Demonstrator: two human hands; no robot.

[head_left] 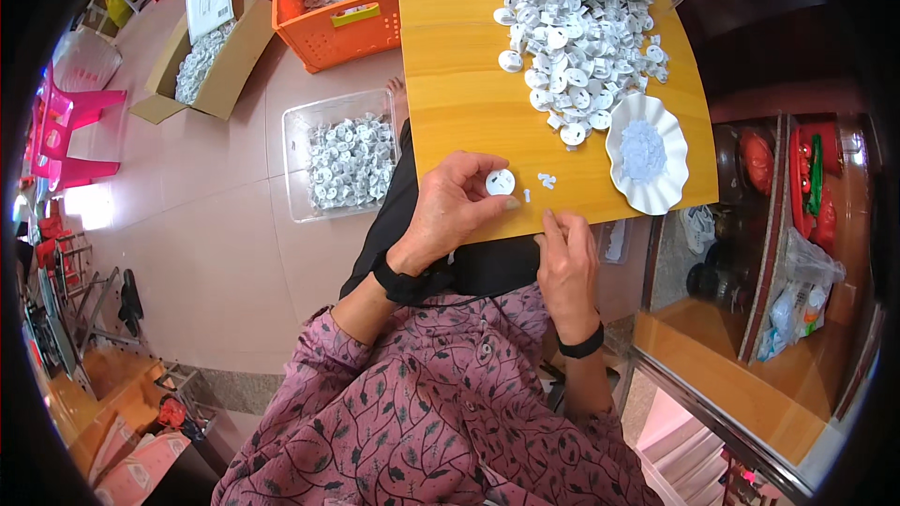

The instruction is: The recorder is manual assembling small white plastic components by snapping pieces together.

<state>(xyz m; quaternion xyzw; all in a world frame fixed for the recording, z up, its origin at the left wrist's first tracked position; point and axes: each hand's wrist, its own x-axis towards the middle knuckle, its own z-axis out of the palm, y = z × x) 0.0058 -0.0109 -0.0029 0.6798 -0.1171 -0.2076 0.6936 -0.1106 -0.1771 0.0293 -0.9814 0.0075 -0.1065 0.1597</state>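
Between the thumb and fingers of my left hand [459, 195] is a white round plastic cap [501, 182] with small dark slots in its face, held just above the table's near edge. My right hand [567, 262] is at that same edge, with its fingers curled and thumb close to the index finger; whatever they hold, if anything, is too small to make out. Several tiny white plastic pieces [547, 180] lie on the yellow wooden table [455, 84] between the two hands. To their right stands a white scalloped dish [676, 155] with a heap of small pale-blue pieces.
A large pile of similar white caps [581, 37] covers the table's far right. On the floor to the left are a clear bin [292, 169] of white parts, an orange crate [342, 40] and a cardboard box [230, 66]. A shelf cabinet [764, 244] stands at the right.
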